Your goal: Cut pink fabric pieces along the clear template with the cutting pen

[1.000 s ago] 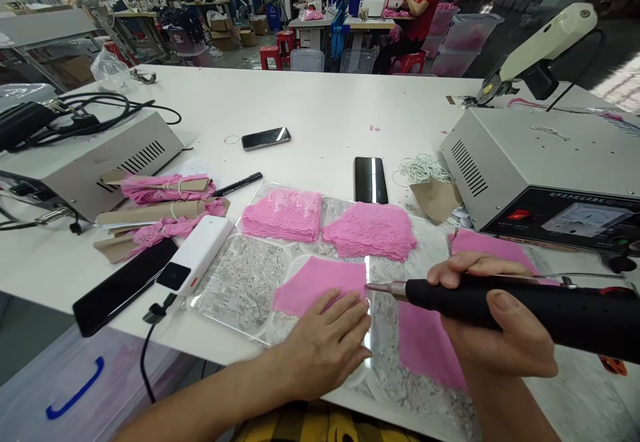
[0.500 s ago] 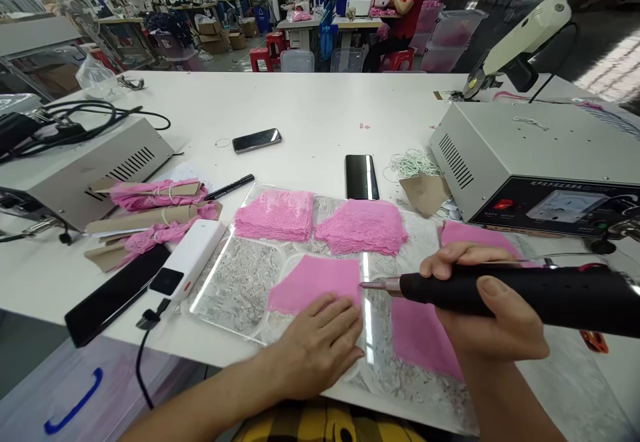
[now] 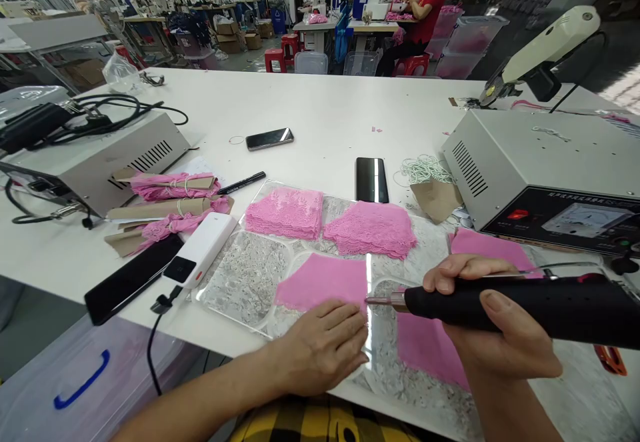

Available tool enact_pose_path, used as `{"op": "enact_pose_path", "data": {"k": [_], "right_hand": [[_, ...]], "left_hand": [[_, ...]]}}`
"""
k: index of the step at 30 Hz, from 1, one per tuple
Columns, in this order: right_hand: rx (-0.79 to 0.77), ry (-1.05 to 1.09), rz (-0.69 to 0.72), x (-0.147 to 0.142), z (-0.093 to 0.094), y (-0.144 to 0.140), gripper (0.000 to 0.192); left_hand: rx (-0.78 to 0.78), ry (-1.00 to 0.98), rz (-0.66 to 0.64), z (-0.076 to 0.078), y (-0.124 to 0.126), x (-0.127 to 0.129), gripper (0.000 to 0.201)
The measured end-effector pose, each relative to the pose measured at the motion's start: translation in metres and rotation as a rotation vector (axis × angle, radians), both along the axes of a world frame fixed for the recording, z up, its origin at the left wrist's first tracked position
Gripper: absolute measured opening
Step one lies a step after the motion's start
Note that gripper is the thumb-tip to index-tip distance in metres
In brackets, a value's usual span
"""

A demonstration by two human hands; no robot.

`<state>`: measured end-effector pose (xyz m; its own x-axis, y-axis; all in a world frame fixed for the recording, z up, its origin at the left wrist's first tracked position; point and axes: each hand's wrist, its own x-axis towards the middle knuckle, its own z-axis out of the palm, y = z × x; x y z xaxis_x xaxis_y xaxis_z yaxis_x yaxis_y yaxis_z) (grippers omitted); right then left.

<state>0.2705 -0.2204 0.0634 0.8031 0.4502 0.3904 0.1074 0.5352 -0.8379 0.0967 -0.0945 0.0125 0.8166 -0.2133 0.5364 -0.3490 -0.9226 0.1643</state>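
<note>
Now cutter tip (image 3: pixel 373 301) against pink fabric (image 3: pixel 323 282)

White table (image 3: pixel 325 105), phones (image 3: pixel 269 139), control boxes (image 3: pixel 545 169)

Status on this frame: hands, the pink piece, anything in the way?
Left hand flat on pink fabric piece. Right hand gripping black cutting tool, tip at the fabric's right edge. Nothing between tip and fabric.

Two phones (image 3: pixel 269 138) (image 3: pixel 372 179), a pen (image 3: pixel 241 183) and what looks like a power bank (image 3: pixel 200 250) lie nearby.
</note>
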Motion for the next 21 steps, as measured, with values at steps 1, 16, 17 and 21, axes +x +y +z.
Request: {"op": "enact_pose_path", "data": {"k": [1,16,17,21], "right_hand": [[-0.006,-0.005,-0.001,0.0,0.0,0.0,0.013],[-0.029,0.11,-0.336,-0.004,0.006,0.018,0.013],[-0.037,0.104,-0.35,-0.006,0.006,0.022,0.013],[-0.062,0.053,-0.347,-0.013,0.004,0.039,0.014]], "left_hand": [[-0.002,0.004,-0.001,0.0,0.0,0.0,0.026],[-0.022,0.034,0.288,0.005,0.039,-0.027,0.031],[-0.004,0.069,0.314,0.004,0.047,-0.03,0.033],[0.03,0.22,0.343,-0.001,0.069,-0.038,0.04]]}}
